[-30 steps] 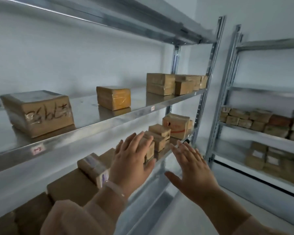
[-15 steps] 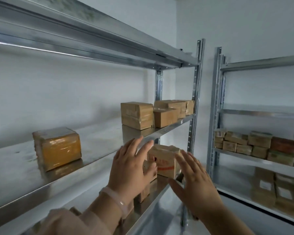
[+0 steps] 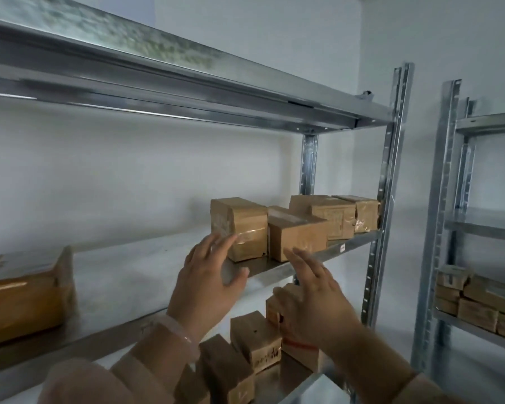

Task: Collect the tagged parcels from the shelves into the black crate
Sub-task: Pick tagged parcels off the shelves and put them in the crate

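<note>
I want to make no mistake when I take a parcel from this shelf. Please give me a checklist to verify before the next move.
1. Left hand free: ok, open, holds nothing.
2. Right hand free: ok, open, holds nothing.
3. Tag on the nearest box: cannot tell, surface blurred.
4. Room for fingers on its right side: not ok, second box stands close beside it.
5. Crate position: cannot tell, not in view.

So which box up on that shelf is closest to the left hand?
The tall parcel at the left end of the group. The left hand has its fingertips right at its lower corner. The other parcels sit farther off.
</note>
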Demonstrator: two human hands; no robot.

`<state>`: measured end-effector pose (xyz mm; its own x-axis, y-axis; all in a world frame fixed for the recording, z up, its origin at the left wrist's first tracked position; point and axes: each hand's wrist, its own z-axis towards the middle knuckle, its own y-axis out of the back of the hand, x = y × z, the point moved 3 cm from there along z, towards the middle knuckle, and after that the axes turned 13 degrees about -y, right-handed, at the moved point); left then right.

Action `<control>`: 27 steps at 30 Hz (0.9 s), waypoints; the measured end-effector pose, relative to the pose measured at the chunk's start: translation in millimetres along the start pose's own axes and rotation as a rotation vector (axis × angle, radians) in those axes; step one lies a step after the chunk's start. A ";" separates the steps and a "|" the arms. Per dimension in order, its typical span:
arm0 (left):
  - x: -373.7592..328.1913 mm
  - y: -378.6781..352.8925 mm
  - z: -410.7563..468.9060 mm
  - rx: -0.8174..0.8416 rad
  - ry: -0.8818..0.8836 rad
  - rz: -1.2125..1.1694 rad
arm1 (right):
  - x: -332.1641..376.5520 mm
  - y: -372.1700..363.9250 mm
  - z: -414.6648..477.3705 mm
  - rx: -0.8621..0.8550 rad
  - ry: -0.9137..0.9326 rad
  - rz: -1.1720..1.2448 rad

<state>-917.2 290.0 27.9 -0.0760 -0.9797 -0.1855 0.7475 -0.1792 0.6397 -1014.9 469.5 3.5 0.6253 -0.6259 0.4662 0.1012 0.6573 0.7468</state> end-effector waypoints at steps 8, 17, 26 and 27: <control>39.2 -13.9 56.8 -0.003 0.081 -0.045 | 25.3 -19.6 94.4 -0.115 0.101 0.128; 65.5 -44.8 115.4 0.086 0.209 -0.149 | 22.2 -32.9 186.8 0.013 -0.030 -0.006; 68.6 -14.1 102.2 -0.262 0.471 -0.243 | 52.3 -41.1 160.6 0.201 0.127 0.474; 69.3 -5.7 98.9 -0.272 0.552 -0.269 | 57.2 -43.4 151.3 0.229 0.197 0.523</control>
<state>-992.0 214.2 85.2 0.0116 -0.7013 -0.7127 0.8947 -0.3109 0.3206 -1100.6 341.6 69.5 0.6811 -0.1396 0.7187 -0.4141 0.7362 0.5354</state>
